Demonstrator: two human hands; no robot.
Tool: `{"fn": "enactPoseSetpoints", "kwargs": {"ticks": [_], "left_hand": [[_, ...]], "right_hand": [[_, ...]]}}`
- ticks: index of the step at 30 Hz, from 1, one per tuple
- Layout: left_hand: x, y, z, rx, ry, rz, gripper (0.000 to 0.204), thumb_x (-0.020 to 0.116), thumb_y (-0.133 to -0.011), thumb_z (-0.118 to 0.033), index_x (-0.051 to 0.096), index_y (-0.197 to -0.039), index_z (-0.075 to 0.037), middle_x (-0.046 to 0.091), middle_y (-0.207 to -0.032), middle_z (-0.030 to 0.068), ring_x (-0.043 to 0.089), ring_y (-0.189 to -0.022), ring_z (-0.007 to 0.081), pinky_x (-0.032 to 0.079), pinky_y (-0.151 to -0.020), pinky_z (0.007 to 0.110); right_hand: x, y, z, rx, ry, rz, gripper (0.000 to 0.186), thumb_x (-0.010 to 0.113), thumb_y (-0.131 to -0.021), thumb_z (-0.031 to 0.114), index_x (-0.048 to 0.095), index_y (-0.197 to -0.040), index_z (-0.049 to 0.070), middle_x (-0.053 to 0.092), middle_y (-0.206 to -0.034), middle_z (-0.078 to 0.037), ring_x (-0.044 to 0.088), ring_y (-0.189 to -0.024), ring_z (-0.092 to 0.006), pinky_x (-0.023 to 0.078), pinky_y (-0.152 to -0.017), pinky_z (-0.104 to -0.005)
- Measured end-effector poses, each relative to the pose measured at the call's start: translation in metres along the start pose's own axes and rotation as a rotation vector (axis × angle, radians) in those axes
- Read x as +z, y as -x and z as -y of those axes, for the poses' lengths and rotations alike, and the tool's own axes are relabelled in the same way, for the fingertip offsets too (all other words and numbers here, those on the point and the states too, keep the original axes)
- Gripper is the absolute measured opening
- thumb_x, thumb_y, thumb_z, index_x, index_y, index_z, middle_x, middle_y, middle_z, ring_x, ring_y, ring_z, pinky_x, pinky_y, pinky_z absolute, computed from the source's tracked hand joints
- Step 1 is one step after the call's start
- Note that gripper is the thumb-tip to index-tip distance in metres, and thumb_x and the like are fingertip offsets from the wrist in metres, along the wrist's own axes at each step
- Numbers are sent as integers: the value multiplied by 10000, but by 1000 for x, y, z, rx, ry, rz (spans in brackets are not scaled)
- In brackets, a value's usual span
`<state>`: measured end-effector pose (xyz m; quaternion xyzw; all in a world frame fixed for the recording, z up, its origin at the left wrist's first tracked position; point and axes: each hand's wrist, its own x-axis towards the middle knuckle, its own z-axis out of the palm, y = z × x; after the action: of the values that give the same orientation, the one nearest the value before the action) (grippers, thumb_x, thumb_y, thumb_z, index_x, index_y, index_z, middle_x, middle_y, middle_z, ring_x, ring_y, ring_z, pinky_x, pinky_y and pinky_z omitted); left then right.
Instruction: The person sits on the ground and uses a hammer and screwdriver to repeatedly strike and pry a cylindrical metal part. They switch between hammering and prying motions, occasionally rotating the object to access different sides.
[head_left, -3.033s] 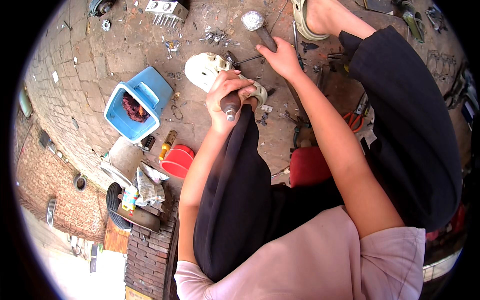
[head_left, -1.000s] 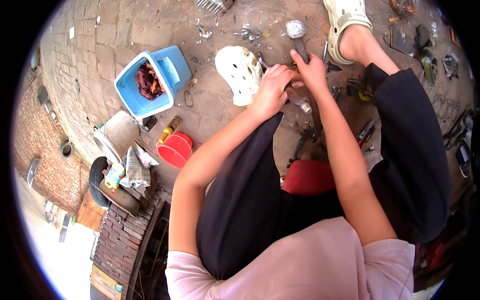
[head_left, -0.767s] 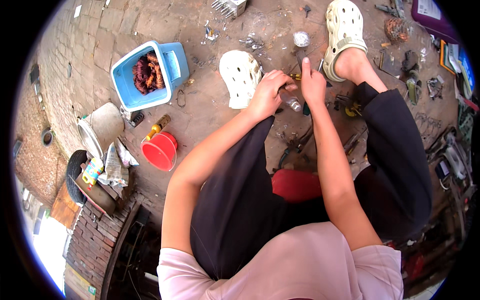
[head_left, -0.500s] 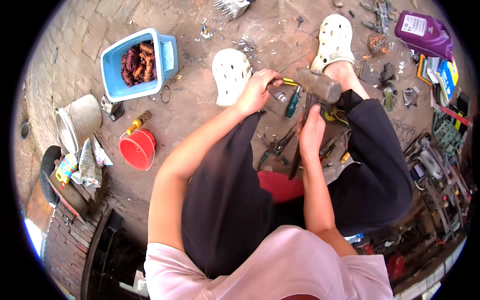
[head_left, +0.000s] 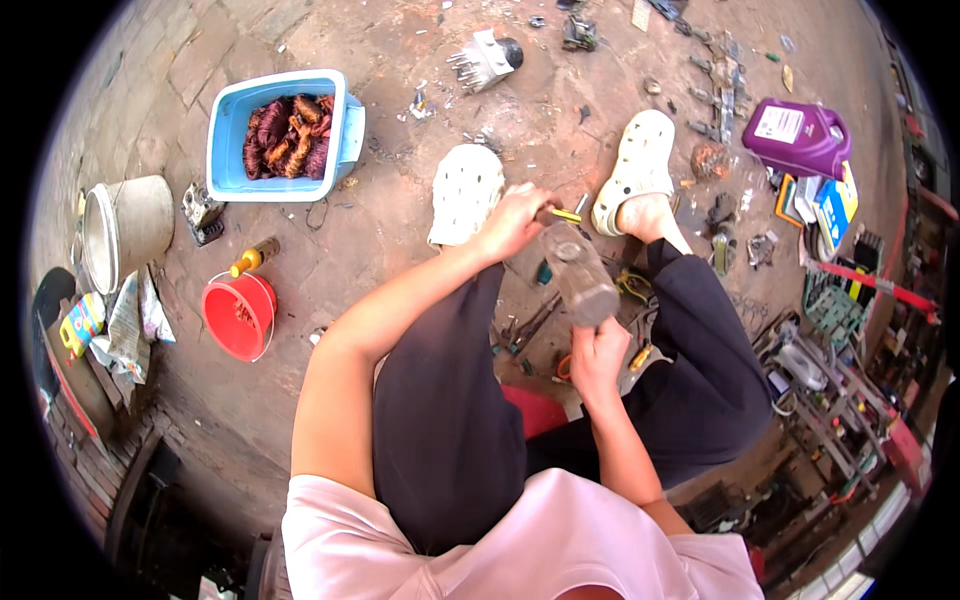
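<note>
My right hand [head_left: 598, 358] is closed around the handle of a hammer, whose heavy, worn metal head [head_left: 580, 277] is held up between my knees, apart from my left hand. Further forward, beside the left clog, my left hand [head_left: 512, 222] is closed on a slim tool with a yellow-and-black end [head_left: 566, 215]. The hammer head partly hides a teal screwdriver handle [head_left: 544, 272] and whatever lies under the left hand's grip. On the ground between my legs are pliers [head_left: 632, 285] and a small yellow-handled tool [head_left: 641, 357].
To the left stand a blue tub [head_left: 350, 135] of copper-coloured wire coils, a red bucket [head_left: 240, 318], a yellow bottle [head_left: 254, 257] and a whitish bucket [head_left: 135, 225]. A purple jug [head_left: 797, 138] and a heap of metal parts [head_left: 830, 375] lie to the right. White clogs [head_left: 467, 190] cover my feet.
The hammer head has come back toward my body, up and leftward, away from my left hand. My left hand keeps its grip on the tool. The whole view has shifted slightly.
</note>
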<state>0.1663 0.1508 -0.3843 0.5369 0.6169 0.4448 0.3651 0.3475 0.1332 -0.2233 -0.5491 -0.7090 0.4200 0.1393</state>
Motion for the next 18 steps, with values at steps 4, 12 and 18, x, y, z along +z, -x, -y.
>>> {"fn": "enactPoseSetpoints", "kwargs": {"ticks": [4, 12, 18], "left_hand": [[-4, 4, 4, 103, 41, -31, 225, 588, -805, -18, 615, -1020, -81, 590, -835, 56, 541, -824, 274, 400, -774, 372], [-12, 11, -20, 126, -121, 95, 164, 655, -815, -97, 637, -977, -71, 598, -829, 67, 544, -850, 269, 421, -801, 374], [10, 8, -21, 279, 30, 96, 230, 708, -770, -95, 610, -973, -47, 560, -866, 97, 553, -849, 293, 457, -775, 393]], "right_hand": [[-26, 7, 41, 60, -347, 53, 620, 312, -950, 634, 435, -744, 63, 368, -529, 1, 331, -418, -83, 271, -397, -225], [-33, -7, 24, 167, -513, -56, 647, 350, -921, 677, 391, -709, 67, 346, -490, -9, 302, -375, -90, 252, -369, -233], [-23, -2, -8, 318, -504, -70, 618, 336, -958, 619, 411, -723, 52, 363, -490, -19, 321, -375, -94, 255, -369, -239]]}}
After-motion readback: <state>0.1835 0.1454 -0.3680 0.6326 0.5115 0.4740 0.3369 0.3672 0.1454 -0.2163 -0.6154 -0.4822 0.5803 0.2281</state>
